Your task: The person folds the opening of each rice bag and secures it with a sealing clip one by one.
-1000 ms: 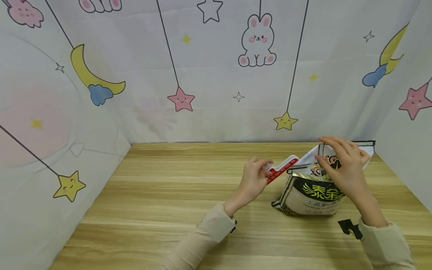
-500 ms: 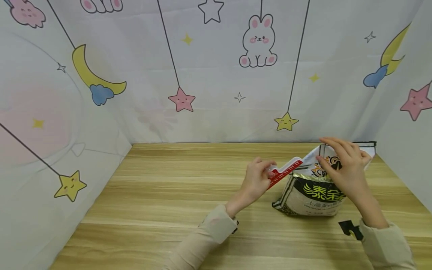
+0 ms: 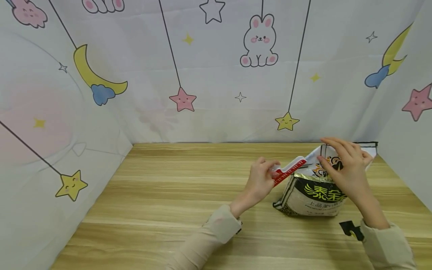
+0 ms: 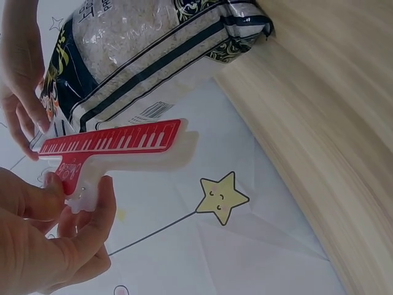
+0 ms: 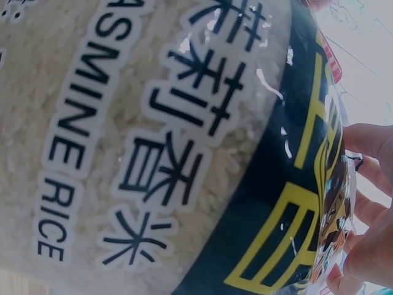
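Note:
My left hand [image 3: 260,179] pinches the handles of a red and white clip [image 3: 289,172] with a piano-key pattern, thumb on the red side. The clip [image 4: 113,140] slants up at the upper left edge of a bag of jasmine rice [image 3: 315,200]; whether it touches the bag I cannot tell. That bag stands upright on the table, plump with grains below and flattened at the top. With thumb in front and fingers over the upper edge, my right hand [image 3: 349,168] grips the bag's flat top. In the right wrist view the bag's printed front [image 5: 153,141] fills most of the picture.
A wood-grain table [image 3: 162,210] lies under the bag. White cloth [image 3: 216,75] printed with stars, moons and rabbits hangs behind it and along both sides. Black straps [image 3: 351,229] show at the right sleeve cuff.
My left hand has moved slightly right, bringing the clip closer to the bag's upper left edge. My right hand keeps its grip on the top, and the bag stays in place.

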Action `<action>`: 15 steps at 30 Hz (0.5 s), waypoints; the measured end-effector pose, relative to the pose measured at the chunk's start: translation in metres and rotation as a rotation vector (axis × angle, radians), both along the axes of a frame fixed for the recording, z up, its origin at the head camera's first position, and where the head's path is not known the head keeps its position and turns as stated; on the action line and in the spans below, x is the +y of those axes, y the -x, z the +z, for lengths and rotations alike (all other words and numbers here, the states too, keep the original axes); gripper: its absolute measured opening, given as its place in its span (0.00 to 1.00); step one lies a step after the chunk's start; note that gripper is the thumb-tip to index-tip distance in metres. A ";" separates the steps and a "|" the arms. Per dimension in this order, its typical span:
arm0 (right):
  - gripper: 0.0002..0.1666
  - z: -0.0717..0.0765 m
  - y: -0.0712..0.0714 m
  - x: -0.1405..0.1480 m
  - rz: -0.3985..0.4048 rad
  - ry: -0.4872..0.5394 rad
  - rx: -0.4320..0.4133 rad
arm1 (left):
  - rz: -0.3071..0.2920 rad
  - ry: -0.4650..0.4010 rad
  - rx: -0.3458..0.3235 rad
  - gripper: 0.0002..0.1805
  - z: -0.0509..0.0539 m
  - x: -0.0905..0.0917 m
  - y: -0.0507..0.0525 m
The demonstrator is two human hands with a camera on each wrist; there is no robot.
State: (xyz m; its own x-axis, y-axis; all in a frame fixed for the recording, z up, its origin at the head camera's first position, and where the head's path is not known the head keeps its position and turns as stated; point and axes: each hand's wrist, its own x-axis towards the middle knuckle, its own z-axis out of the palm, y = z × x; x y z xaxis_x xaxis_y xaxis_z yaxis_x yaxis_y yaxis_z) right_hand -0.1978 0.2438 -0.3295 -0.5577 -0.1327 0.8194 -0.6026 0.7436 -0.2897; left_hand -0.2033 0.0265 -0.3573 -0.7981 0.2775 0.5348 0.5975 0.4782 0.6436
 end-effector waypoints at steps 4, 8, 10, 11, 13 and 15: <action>0.25 -0.001 0.000 -0.001 0.001 0.000 0.008 | 0.009 0.019 0.022 0.20 0.000 0.001 0.000; 0.24 0.000 0.000 -0.001 0.002 -0.001 0.010 | 0.000 0.016 0.018 0.21 0.000 0.001 0.000; 0.23 0.000 0.001 -0.001 0.006 -0.003 0.013 | -0.005 0.010 0.016 0.21 0.001 0.001 0.001; 0.24 0.000 0.001 -0.001 0.007 -0.004 0.015 | -0.006 0.009 0.020 0.21 0.002 0.002 0.001; 0.24 0.000 0.001 -0.001 0.010 -0.005 0.017 | -0.004 0.013 0.027 0.21 0.003 0.003 0.002; 0.24 0.000 0.001 0.000 0.010 -0.010 0.019 | -0.002 0.012 0.036 0.20 0.004 0.004 0.003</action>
